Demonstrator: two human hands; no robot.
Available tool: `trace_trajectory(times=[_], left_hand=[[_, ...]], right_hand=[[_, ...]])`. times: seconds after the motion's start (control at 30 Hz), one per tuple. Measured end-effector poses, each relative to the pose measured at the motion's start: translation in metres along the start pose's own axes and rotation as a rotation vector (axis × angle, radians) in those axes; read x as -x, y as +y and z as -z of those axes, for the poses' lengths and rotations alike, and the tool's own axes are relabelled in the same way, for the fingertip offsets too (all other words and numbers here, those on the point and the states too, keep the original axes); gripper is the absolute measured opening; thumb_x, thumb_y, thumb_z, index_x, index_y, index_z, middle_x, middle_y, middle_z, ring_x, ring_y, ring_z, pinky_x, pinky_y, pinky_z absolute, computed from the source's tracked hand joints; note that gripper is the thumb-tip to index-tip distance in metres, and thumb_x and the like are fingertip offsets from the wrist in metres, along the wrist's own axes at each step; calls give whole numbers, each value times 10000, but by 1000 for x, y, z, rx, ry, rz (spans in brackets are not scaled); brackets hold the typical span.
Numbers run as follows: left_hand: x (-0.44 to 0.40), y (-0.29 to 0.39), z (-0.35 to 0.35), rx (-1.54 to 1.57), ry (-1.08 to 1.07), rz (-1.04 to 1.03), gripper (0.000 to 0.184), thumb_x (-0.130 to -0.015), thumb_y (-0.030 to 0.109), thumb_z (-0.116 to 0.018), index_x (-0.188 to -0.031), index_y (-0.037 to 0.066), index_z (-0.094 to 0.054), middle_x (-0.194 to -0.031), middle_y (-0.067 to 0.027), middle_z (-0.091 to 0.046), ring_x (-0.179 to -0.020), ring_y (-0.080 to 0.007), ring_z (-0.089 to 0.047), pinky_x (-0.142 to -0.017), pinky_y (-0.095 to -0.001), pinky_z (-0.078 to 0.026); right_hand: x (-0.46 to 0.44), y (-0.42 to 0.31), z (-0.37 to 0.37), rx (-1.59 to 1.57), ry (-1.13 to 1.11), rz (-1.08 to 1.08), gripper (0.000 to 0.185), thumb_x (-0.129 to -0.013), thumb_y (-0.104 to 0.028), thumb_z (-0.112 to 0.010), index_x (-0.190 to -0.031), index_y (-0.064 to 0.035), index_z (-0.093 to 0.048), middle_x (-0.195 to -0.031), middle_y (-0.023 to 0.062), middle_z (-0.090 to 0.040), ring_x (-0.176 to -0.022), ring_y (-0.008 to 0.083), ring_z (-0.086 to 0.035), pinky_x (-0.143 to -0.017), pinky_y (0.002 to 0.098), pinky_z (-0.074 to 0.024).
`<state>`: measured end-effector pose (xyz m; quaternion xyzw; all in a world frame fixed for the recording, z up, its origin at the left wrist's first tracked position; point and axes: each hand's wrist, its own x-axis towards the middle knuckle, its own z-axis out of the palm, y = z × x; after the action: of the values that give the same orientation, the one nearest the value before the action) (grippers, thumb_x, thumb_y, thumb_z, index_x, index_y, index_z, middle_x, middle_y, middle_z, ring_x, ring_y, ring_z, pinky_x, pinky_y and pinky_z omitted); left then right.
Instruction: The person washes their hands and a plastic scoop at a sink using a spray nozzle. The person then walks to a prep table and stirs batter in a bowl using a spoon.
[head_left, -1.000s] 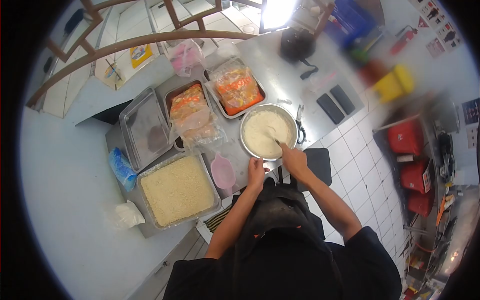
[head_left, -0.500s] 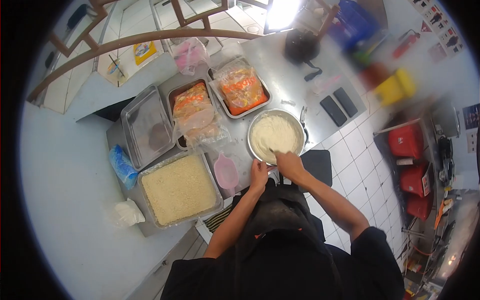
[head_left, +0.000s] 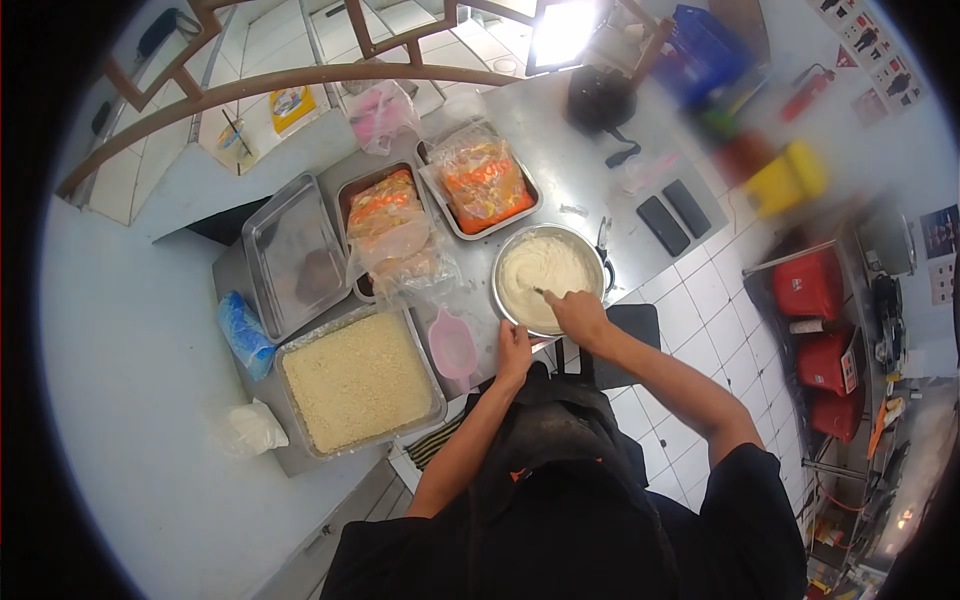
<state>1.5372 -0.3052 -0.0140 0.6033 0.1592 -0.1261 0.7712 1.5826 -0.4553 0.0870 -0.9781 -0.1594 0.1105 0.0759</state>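
Note:
A round metal bowl of thick, pale batter sits near the table's front edge. My left hand is closed at the near-left rim, pinching it. Over the near side of the bowl, my right hand is wrapped around a thin utensil. Its tip is down in the batter, so I cannot tell its kind. Swirl marks run across the batter's surface. Left of the bowl lies a pink plastic scoop.
A tray of pale crumbs stands front left, with an empty metal tray behind it. Two trays hold bagged orange-coated food. Two dark phone-like slabs and a black bag-like object lie right and back.
My right hand has shifted slightly up and right, moving the utensil through the batter. The batter's swirls look different and smoother. My left hand remains at the rim.

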Motion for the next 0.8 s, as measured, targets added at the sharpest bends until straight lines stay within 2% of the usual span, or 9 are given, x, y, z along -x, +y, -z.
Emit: trace_trajectory(times=[0.17, 0.27, 0.3, 0.37, 0.47, 0.57, 0.7, 0.8], left_hand=[[3, -1, -5, -12, 43, -54, 116, -974, 73, -410, -924, -29, -385, -890, -119, -471, -762, -259, -674, -658, -351, -615], [3, -3, -7, -18, 72, -40, 124, -975, 78, -410, -916, -26, -375, -909, -122, -466, -775, -272, -678, -653, -356, -620], [4, 1, -7, 5, 94, -24, 119, -972, 84, -425, -903, -8, -393, -871, -100, -465, -751, -222, -616, -655, -338, -591], [8, 8, -11, 57, 139, 11, 114, -964, 96, -456, -877, 28, -428, -797, -57, -462, -703, -124, -490, -658, -302, -534], [3, -2, -12, 66, 162, 14, 125, -966, 92, -450, -862, 28, -425, -787, -52, -446, -695, -118, -481, -654, -303, -543], [-3, -14, -3, 11, 71, -17, 127, -974, 76, -420, -894, -4, -361, -884, -86, -404, -819, -231, -638, -697, -351, -623], [-4, -10, 0, 52, 11, -15, 126, -979, 87, -411, -922, -16, -369, -926, -115, -450, -843, -237, -644, -705, -347, -617], [-1, 2, -1, 7, -12, -36, 124, -982, 90, -397, -947, -27, -373, -963, -142, -482, -856, -243, -650, -698, -346, -611]], right_hand=[[-26, 40, -21, 328, 2, -121, 151, -829, -92, -600, -923, -88, -719, -757, 93, -696, -731, 246, -710, -548, 380, -539], [-24, 46, -2, 406, -135, -174, 120, -812, -96, -629, -845, -102, -744, -798, 74, -715, -759, 224, -717, -557, 357, -548], [-23, 44, 3, 415, -195, -179, 113, -806, -98, -639, -821, -105, -751, -818, 73, -722, -770, 222, -719, -565, 352, -552], [-19, 37, 3, 435, -253, -175, 138, -812, -95, -626, -843, -126, -757, -821, 74, -724, -777, 235, -722, -576, 364, -561], [-13, 35, 11, 380, -348, -110, 150, -811, -83, -616, -862, -112, -754, -829, 95, -724, -788, 269, -721, -599, 385, -569], [-6, 30, 38, 268, -438, 14, 157, -818, -80, -599, -889, -74, -739, -828, 129, -718, -781, 312, -714, -622, 400, -574], [-1, 20, 47, 200, -446, 113, 233, -843, -89, -563, -1027, -28, -693, -774, 170, -697, -728, 344, -703, -619, 423, -566], [-1, 17, 20, 136, -181, 128, 328, -849, -98, -563, -1155, -1, -629, -718, 168, -680, -668, 330, -694, -576, 435, -549]])
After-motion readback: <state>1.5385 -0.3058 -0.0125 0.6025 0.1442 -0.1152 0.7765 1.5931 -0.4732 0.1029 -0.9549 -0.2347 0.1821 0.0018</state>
